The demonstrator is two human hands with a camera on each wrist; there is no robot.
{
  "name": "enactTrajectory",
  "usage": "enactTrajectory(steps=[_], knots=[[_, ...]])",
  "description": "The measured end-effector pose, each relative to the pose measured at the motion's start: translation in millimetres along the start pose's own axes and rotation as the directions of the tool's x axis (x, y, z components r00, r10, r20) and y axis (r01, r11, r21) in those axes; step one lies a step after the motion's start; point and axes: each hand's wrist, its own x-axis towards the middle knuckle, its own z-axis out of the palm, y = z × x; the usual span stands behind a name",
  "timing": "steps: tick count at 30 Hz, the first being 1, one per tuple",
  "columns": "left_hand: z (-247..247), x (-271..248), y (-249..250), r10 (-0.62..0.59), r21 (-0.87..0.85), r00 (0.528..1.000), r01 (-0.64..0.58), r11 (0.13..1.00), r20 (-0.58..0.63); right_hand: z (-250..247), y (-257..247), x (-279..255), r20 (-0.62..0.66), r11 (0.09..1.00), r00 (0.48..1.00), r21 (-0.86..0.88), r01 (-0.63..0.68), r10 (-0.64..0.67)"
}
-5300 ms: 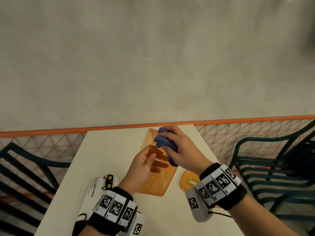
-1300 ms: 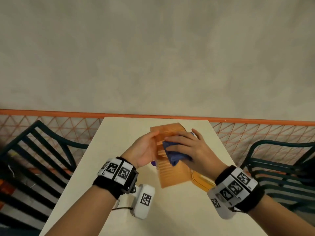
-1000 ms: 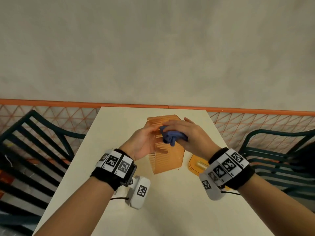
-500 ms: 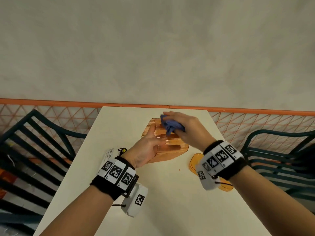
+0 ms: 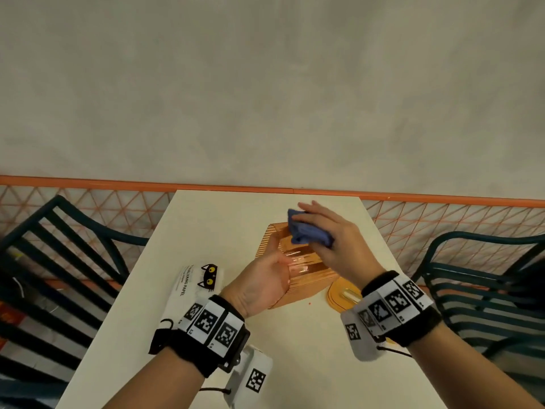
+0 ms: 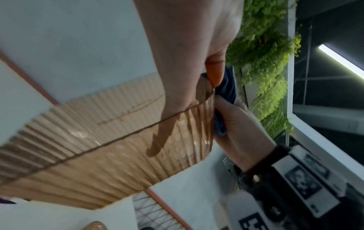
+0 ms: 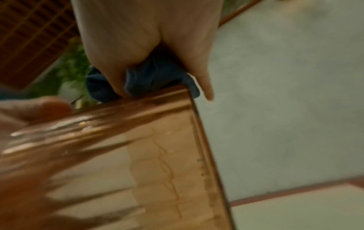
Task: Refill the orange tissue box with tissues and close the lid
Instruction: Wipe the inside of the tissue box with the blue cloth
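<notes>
The orange translucent tissue box [image 5: 306, 283] lies tilted on the table, lidless, its open side toward my left hand [image 5: 281, 256]. That hand grips one wall, thumb [image 6: 214, 73] outside and fingers inside, showing through the ribbed plastic [image 6: 98, 155]. My right hand [image 5: 317, 221] holds a bunched blue cloth [image 5: 306, 234] and presses it on the box's far upper edge; the right wrist view shows the cloth [image 7: 157, 77] pinched against that edge [image 7: 167, 155]. The orange lid [image 5: 343, 296] lies flat just right of the box. A white tissue pack [image 5: 194, 278] with a cat print lies to the left.
The cream table [image 5: 309, 364] ends at an orange-railed mesh fence [image 5: 265, 188] and a grey wall. Dark green slatted chairs stand on the left [image 5: 59, 261] and on the right [image 5: 486, 290].
The box stood upright a second ago and is now tipped down onto its side. My right hand has slid the cloth toward the box's far end. The tissue pack has come back into view.
</notes>
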Motion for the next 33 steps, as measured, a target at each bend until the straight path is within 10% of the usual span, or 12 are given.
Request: enactTrajectory(steps=[6,12,16,27,33], knots=[[8,16,10,0.071,-0.066,0.980,-0.084,0.994,-0.186,-1,4,-14,-0.065,0.979,0.997,0.192,0.060,-0.048],[2,19,26,0.025,0.106,0.937,0.014,0.994,-0.349,12,8,-35,0.141,0.881,0.916,-0.255,0.399,-0.374],[6,16,24,0.049,0.211,0.955,0.014,0.977,-0.292,-1,1,-31,0.141,0.881,0.937,-0.319,0.349,-0.320],[24,-4,7,0.199,0.556,0.971,-0.094,0.826,-0.131,-41,8,41,0.041,0.983,0.996,0.162,-0.081,0.075],[18,-3,11,0.238,0.545,0.960,-0.124,0.829,-0.145,-18,-13,-9,0.197,0.981,0.967,0.140,0.136,-0.162]])
